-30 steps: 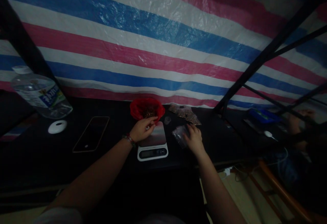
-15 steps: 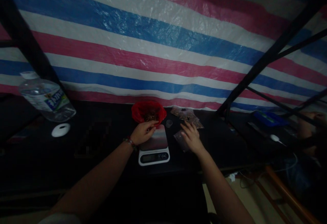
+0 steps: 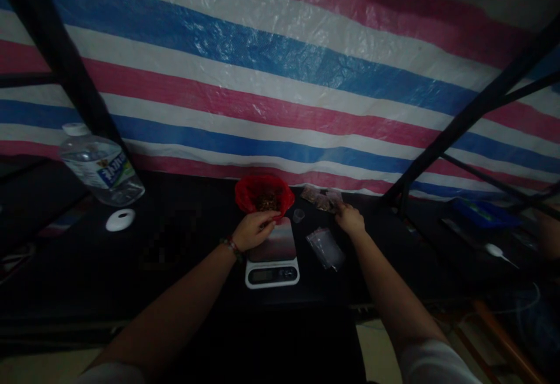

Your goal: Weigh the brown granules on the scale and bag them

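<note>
Under your bent-fingered left hand [image 3: 254, 231], the scale [image 3: 272, 250] points its display [image 3: 263, 275] at you, long axis apparently running away. Beyond, the red bowl [image 3: 243, 196] has loose pieces [image 3: 268, 202] left. Flat bags [image 3: 326, 248] nearer you than your right hand [image 3: 350, 220] look unfilled; small bags [image 3: 322, 202] at its fingertips, filled. I cannot tell either hand's grip.

A striped plastic sheet [image 3: 262, 95] hangs behind a dark tabletop [image 3: 192, 290].
A clear white-capped bottle [image 3: 98, 165] stands at the left, a white rounded object [image 3: 120, 219] just in front of it; dark bars [image 3: 426, 156] slant on both sides; at the right lie a blue object [image 3: 485, 213] and a small white piece [image 3: 494, 250] with a lead.
</note>
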The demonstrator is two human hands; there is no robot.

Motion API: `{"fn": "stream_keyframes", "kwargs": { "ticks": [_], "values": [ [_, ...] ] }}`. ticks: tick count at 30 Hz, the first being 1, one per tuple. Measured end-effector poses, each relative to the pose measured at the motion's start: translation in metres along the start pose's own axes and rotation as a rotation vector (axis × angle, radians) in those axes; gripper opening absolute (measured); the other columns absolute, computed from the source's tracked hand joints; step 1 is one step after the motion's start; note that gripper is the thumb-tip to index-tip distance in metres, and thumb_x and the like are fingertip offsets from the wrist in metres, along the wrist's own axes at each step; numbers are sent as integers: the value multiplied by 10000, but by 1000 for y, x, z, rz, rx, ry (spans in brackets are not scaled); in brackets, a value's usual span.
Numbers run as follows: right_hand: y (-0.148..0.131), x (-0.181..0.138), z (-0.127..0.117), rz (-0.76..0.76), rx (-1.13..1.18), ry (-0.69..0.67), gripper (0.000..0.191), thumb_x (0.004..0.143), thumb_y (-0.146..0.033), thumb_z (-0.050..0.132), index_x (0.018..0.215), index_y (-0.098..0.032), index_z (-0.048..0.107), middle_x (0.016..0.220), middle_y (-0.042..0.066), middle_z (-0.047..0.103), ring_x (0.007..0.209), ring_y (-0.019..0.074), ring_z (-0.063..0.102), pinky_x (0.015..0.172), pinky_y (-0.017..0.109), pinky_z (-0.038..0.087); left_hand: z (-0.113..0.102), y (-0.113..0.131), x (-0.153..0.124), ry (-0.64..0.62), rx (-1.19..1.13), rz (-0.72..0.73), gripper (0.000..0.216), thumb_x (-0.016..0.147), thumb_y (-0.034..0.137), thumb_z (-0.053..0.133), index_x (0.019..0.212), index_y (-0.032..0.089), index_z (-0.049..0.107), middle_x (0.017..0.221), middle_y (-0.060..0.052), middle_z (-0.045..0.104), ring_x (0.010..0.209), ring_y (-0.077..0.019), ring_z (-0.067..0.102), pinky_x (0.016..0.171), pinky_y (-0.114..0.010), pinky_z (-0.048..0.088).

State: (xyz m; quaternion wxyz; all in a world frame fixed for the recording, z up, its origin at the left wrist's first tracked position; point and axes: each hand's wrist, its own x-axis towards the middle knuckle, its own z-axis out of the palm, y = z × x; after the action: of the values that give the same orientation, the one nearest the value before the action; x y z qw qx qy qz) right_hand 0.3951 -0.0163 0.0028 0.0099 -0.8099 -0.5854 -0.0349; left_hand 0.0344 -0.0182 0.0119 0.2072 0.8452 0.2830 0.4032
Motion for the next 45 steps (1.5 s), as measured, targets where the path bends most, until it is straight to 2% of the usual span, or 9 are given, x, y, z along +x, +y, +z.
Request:
{"fn": "stream_keyframes", "kwargs": {
  "ticks": [10, 14, 19, 24, 28, 32, 34, 39, 45],
  "values": [
    [13, 9, -49, -395, 47, -95, 326, 797, -125, 500, 1067, -182, 674, 1059, 111, 665, 923, 206, 615, 813, 269, 425, -2, 1, 0, 9, -11, -17, 299, 858, 239, 476, 1110, 167, 620, 1048, -75, 688, 918, -171, 650, 812, -288, 503],
    [8, 2, -81, -378, 319, -104, 203, 780, -185, 530, 861, -153, 714, 822, 68, 705, 731, 181, 628, 688, 264, 455, 0, 0, 0, 20, -68, -55, 301, 858, 252, 481, 1110, 165, 619, 1044, -75, 686, 917, -172, 643, 809, -288, 495],
    [-48, -23, -99, -245, 1141, -191, 367, 760, -394, 589, 1048, -170, 630, 895, 61, 697, 651, 145, 630, 501, 200, 435, 5, -5, 0, 117, -305, -247, 334, 871, 334, 479, 1122, 153, 603, 845, -51, 679, 693, -131, 614, 643, -250, 491],
    [-134, -42, -87, -321, 1482, -203, 339, 737, -413, 615, 991, -188, 631, 835, 23, 685, 579, 113, 598, 434, 170, 408, 5, -10, 0, 126, -671, -302, 450, 791, 443, 582, 1120, 138, 547, 800, -41, 636, 565, -86, 539, 534, -210, 446],
    [-180, -42, -66, -373, 1443, -105, 309, 774, -372, 569, 1007, -182, 638, 867, 31, 689, 653, 149, 623, 554, 255, 511, -1, -10, 3, 182, -679, -398, 340, 775, 474, 590, 816, 138, 568, 657, -2, 602, 497, -75, 504, 480, -194, 408],
    [-191, -45, -56, -425, 1185, 393, 292, 809, -282, 547, 1078, -202, 628, 1094, 71, 641, 1013, 202, 580, 918, 377, 455, -6, -15, 8, 357, -588, -475, 306, 778, 445, 594, 730, 147, 543, 583, 26, 565, 458, -70, 475, 449, -187, 378],
    [-190, -51, -53, -509, 1072, 512, 235, 832, -257, 530, 1027, -210, 652, 1067, 74, 642, 1039, 197, 562, 953, 375, 427, -7, -19, 10, 408, -551, -492, 297, 782, 429, 593, 717, 144, 546, 601, 15, 582, 473, -72, 487, 460, -187, 390],
    [-191, -64, -42, -804, 908, 359, 155, 814, -272, 601, 931, -229, 693, 948, 55, 681, 936, 184, 607, 877, 342, 472, -3, -26, 9, 305, -463, -428, 265, 808, 404, 561, 756, 145, 582, 668, -5, 612, 582, -98, 552, 548, -205, 452],
    [-191, -67, -28, -787, 868, 310, 246, 786, -251, 637, 1028, -238, 679, 972, 59, 694, 914, 189, 622, 851, 344, 492, -1, -26, 6, 194, -314, -305, 228, 854, 353, 492, 793, 155, 587, 730, -6, 615, 659, -111, 570, 609, -211, 461]
  ]
}}
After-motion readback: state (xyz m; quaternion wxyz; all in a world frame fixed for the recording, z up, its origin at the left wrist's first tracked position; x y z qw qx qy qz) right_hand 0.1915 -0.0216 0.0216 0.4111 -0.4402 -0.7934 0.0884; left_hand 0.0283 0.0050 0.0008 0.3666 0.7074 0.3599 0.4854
